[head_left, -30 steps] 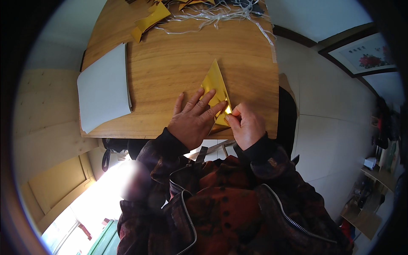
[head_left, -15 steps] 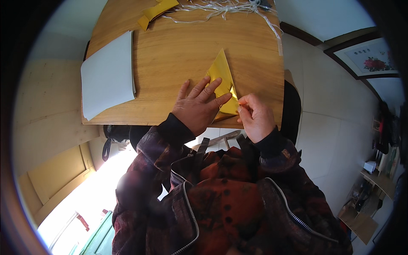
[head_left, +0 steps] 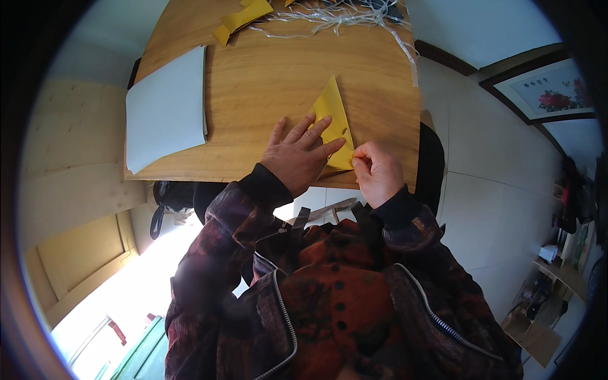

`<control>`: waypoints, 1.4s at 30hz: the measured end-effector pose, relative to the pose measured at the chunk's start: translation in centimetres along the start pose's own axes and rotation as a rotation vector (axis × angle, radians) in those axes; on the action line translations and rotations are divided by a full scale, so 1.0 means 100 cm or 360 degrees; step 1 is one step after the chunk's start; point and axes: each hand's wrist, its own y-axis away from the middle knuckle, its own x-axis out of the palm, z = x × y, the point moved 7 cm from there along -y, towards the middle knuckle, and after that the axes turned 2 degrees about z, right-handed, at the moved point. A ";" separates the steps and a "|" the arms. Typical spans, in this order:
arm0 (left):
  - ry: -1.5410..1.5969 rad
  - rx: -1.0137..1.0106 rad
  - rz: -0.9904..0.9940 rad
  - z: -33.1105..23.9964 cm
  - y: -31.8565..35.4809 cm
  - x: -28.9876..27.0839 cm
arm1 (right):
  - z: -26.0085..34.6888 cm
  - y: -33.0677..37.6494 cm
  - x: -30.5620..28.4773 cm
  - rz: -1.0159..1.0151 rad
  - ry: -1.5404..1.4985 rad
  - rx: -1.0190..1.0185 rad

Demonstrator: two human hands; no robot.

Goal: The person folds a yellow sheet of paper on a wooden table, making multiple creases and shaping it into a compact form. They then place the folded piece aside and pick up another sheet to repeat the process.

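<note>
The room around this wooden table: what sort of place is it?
Probably a room in a home: there's a framed flower picture on the right, cluttered shelves, and a wooden table with gold paper on it.

Two hands point(head_left: 294, 161) point(head_left: 380, 172), one gold triangle point(head_left: 334, 104), one table point(head_left: 266, 76), one picture point(head_left: 554, 90).

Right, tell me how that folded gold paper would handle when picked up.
The folded gold paper looks thin, so it's probably light. Its straight edge suggests some stiffness, though it may flex. Its smooth-looking face might be slightly slippery.
</note>
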 end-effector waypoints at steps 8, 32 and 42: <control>-0.0014 -0.0003 -0.0034 0.000 0.001 0.001 | -0.013 0.003 0.002 0.0210 -0.0829 0.0296; 0.0028 -0.0003 -0.0009 0.002 0.001 0.006 | 0.005 -0.009 -0.003 0.0494 0.0072 0.0091; -0.0010 0.0009 -0.0019 0.001 0.001 0.008 | 0.014 -0.018 -0.004 0.0520 0.0333 0.0055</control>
